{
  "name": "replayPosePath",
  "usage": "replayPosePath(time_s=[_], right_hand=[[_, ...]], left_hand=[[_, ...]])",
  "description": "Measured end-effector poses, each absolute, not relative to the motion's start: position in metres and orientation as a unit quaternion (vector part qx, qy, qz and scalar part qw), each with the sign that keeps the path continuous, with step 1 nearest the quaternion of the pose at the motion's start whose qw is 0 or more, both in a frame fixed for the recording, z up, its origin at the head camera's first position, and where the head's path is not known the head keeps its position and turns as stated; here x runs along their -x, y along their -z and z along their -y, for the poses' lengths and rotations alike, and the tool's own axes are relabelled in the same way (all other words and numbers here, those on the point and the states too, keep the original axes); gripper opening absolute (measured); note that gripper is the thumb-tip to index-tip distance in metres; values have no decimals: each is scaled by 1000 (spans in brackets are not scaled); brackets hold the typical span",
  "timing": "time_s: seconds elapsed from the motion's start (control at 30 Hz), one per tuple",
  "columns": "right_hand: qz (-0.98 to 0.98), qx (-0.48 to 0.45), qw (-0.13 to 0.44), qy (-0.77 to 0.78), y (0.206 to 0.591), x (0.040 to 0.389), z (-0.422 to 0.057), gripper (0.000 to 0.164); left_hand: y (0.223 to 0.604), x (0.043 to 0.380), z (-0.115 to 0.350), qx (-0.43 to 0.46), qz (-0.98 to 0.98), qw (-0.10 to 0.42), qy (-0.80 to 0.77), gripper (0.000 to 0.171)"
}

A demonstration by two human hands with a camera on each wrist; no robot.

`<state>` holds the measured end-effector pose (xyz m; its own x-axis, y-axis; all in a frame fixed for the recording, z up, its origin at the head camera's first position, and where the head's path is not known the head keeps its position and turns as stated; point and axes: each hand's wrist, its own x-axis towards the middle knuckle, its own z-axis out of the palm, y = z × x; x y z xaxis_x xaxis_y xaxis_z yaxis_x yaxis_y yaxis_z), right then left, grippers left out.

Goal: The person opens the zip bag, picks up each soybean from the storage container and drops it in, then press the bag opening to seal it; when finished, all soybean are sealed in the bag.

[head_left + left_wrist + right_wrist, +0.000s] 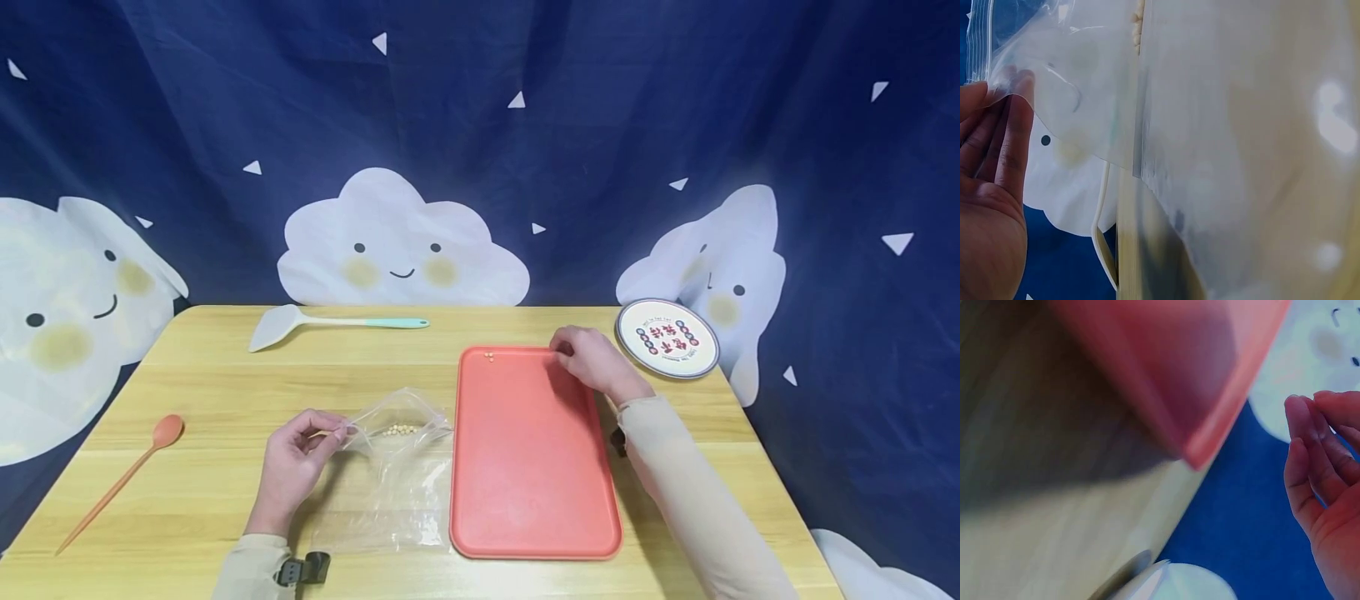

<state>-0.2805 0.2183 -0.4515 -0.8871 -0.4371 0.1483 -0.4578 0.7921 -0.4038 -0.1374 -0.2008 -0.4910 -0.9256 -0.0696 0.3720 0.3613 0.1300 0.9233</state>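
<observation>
A clear zip bag (397,492) lies on the table with its mouth raised, pale yellow soybeans (401,430) showing inside. My left hand (300,458) pinches the edge of the bag's mouth between thumb and fingers; the left wrist view shows the plastic at its fingertips. To the bag's right lies a red tray (532,467), and a few soybeans (489,356) rest in its far left corner. Over the tray's far right corner is my right hand (588,358). In the right wrist view its fingers bend loosely, apart from the tray, with nothing visible between them.
At the table's far edge lies a white spatula (277,326) with a turquoise handle. An orange spoon (167,431) is on the left side. A round plate with red lettering (667,337) sits at the far right corner. A dark blue curtain (465,100) hangs behind the table.
</observation>
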Motion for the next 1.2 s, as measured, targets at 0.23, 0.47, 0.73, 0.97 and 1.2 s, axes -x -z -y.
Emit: replayPosePath(time_s=[0.23, 0.47, 0.73, 0.97, 1.2], right_hand=[[923, -269, 52, -269, 433, 267, -191, 3], [896, -331, 63, -289, 413, 249, -155, 2], [880, -381, 50, -280, 403, 233, -111, 8], [868, -417, 12, -270, 402, 221, -76, 11], [868, -439, 1, -232, 410, 212, -48, 6]], left_hand=[[493, 138, 201, 116, 721, 166, 662, 14], [493, 138, 199, 104, 715, 170, 671, 15], [492, 139, 198, 81, 731, 165, 657, 15], [495, 138, 199, 84, 728, 165, 660, 15], [493, 138, 199, 78, 735, 155, 656, 13]])
